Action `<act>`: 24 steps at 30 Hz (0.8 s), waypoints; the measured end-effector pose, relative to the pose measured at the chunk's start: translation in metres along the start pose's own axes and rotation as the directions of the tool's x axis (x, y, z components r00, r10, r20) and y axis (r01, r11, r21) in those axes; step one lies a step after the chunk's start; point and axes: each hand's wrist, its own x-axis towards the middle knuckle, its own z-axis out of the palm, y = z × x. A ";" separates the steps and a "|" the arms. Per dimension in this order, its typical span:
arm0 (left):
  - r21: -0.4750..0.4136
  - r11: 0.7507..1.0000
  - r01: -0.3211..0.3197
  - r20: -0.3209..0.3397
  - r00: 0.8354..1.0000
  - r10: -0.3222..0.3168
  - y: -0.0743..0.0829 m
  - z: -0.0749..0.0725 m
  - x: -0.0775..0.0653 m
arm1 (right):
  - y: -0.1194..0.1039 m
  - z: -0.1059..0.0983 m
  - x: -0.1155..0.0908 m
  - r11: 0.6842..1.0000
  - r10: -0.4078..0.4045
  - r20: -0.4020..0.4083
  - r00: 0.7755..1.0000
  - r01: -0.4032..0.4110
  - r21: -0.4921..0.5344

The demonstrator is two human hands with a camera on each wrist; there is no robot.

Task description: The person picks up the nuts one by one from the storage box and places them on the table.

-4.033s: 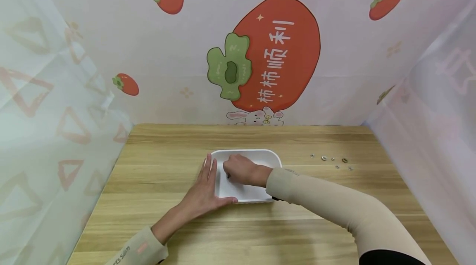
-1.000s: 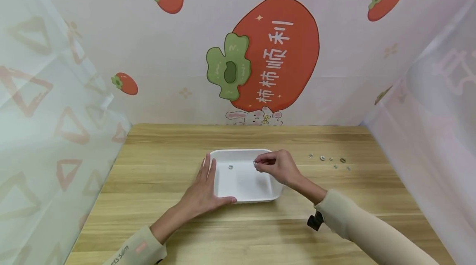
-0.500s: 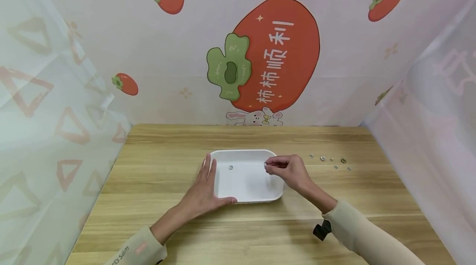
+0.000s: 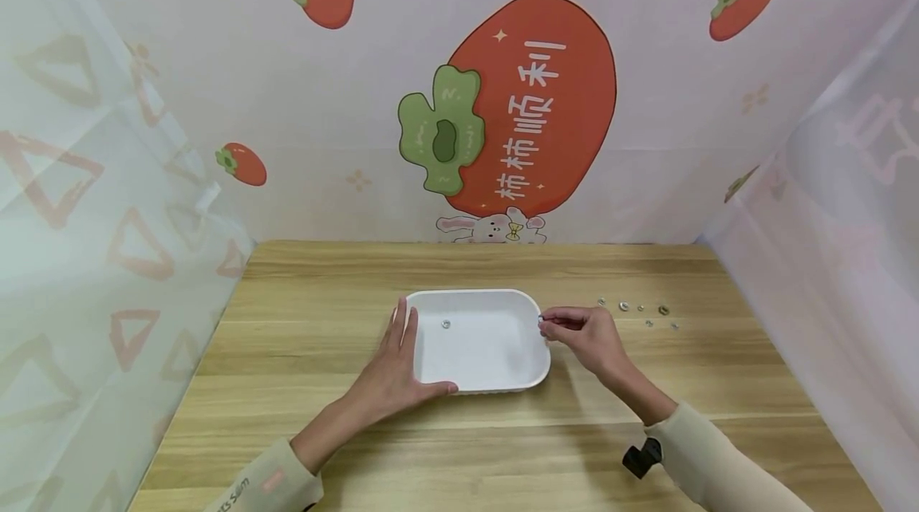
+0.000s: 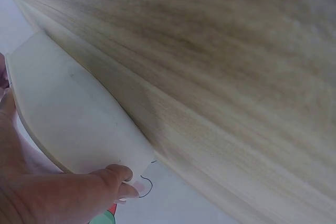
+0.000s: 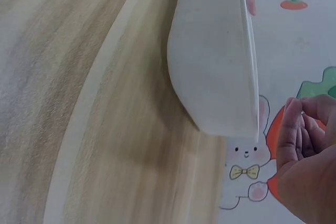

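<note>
A white rectangular tray (image 4: pixel 477 348) with rounded corners sits on the wooden table, with one small silvery ring-shaped nut (image 4: pixel 446 324) on its floor. My left hand (image 4: pixel 391 368) rests at the tray's left end, its straight fingers along the side and its thumb on the front rim. In the left wrist view the thumb (image 5: pixel 113 177) overlaps the tray wall. At the right rim, my right hand (image 4: pixel 590 336) pinches a small silvery piece (image 4: pixel 541 321) between thumb and fingertips; the fingers mostly hide it. The right wrist view shows those fingertips (image 6: pixel 295 104) together, beyond the rim.
Several small metal nuts (image 4: pixel 623 306) lie scattered on the table (image 4: pixel 323 336) right of the tray, one of them darker and brassy (image 4: pixel 664 310). A patterned cloth backdrop (image 4: pixel 345 201) rises behind the table, with cloth along both sides.
My right hand, fist-like in the tray at first, now pinches a small piece and has moved right to the rim. The nut in the tray came into sight. My left hand stays put.
</note>
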 end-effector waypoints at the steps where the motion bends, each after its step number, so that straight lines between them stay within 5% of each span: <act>1: -0.001 1.000 0.000 0.000 1.000 0.000 0.000 0.000 0.000 | 0.001 -0.002 -0.001 1.000 0.001 -0.008 1.000 -0.001 0.002; 24: 0.007 1.000 0.009 0.017 1.000 -0.009 0.000 0.000 0.000 | 0.022 -0.040 -0.019 0.997 0.074 -0.090 0.993 -0.075 -0.003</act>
